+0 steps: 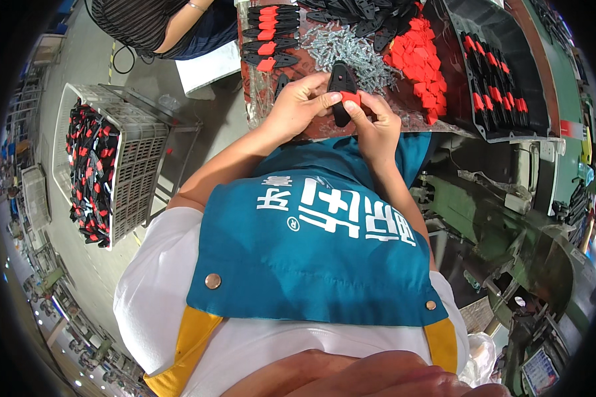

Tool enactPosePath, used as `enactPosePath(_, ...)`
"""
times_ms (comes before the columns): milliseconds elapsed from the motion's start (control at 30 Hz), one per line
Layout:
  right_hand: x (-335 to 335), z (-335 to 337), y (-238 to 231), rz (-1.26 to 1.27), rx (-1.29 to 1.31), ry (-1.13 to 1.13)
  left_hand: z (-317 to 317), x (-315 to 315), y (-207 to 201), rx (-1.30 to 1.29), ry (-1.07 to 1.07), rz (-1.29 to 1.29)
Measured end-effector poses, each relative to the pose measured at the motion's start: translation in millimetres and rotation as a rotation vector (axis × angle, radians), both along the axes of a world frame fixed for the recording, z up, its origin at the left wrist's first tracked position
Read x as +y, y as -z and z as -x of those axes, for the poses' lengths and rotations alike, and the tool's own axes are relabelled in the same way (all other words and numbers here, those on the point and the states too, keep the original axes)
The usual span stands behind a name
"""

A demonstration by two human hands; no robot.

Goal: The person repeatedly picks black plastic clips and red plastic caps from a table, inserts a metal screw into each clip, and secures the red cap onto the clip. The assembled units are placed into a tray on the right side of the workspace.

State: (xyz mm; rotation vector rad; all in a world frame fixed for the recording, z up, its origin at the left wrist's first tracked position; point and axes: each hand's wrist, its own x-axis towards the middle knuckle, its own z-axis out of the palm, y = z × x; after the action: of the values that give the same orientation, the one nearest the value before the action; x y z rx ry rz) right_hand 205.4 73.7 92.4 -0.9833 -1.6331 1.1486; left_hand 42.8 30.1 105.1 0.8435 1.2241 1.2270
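Above the near edge of the worktable, my two hands meet at one long, dark plastic part. My left hand (304,103) is closed on this black plastic part (341,76), thumb on its side, the part standing roughly upright. With thumb and fingers pinched, my right hand (377,127) grips a small red plastic piece (351,98) against the part's lower right side. Whether the red piece is fully seated I cannot tell. Just beyond my hands lies a heap of small silver metal springs (351,54). Another black part (282,83) lies by my left hand.
Loose red pieces (417,56) are heaped at the right. Black parts with red pieces stand in a row (269,34) at the table's left. A black bin (543,99) at right and a white crate (136,178) at left hold more. Another person's arm (182,26) shows at upper left.
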Motion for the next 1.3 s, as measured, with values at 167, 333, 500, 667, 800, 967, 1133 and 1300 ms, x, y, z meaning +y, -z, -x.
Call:
enactPosePath(167,10,3,-6,-0.474,-0.527,0.119,-21,3,9,-0.563,-0.242,0.122)
enactPosePath(333,9,5,-10,-0.544,-0.814,0.089,-9,2,22,-0.323,-0.093,-0.004)
enactPosePath(500,25,10,7,-0.46,-0.715,-0.062,46,1,21,0.23,-0.229,-0.179)
enactPosePath(667,9,26,34,-0.223,-1.096,-0.164,66,-25,47,0.515,-0.252,0.019)
enactPosePath(800,2,39,36,-0.103,-1.107,-0.253,51,-53,97,0.614,-0.094,-0.04)
enactPosePath(967,2,39,55,-0.116,-1.019,-0.383,41,-55,85,0.75,-0.149,-0.051)
enactPosePath(1133,4,57,65,-0.091,-0.708,-0.48,48,-54,89,0.785,-0.189,-0.045)
enactPosePath(1300,31,68,62,-0.024,-0.71,-0.513,64,-51,97,0.7,-0.257,-0.007)
